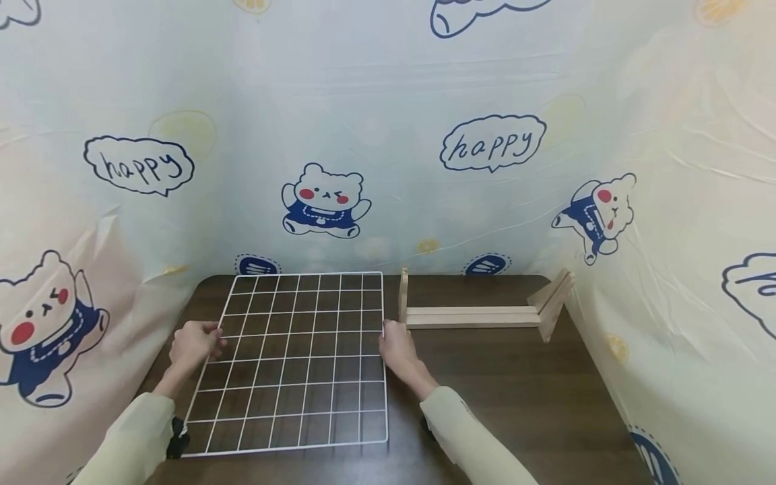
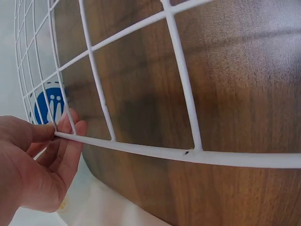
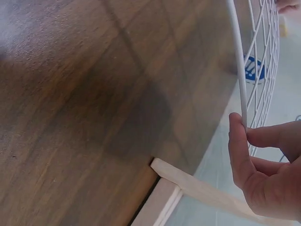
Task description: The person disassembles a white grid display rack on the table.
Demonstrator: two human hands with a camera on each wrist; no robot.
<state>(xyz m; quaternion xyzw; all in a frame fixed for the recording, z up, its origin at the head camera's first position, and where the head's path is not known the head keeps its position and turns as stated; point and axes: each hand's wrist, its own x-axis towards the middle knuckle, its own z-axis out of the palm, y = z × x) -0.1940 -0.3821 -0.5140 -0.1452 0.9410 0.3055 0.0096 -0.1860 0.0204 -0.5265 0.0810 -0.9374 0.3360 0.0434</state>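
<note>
A white wire grid panel [image 1: 295, 331] is held above the dark wooden table by both hands, one at each side edge. My left hand [image 1: 195, 348] pinches the left edge wire between thumb and fingers; the left wrist view shows that hand [image 2: 44, 155] close up on the rim. On the opposite side my right hand [image 1: 401, 347] grips the right edge wire, and in the right wrist view its thumb and finger pinch the wire [image 3: 240, 70]. Just right of that hand stands a light wooden rack [image 1: 473, 316] with upright ends joined by slats.
The brown tabletop [image 1: 515, 397] spreads under the panel and rack. Behind and beside it hangs a pale curtain [image 1: 388, 101] printed with bears and "happy" bubbles, reaching the table's back edge.
</note>
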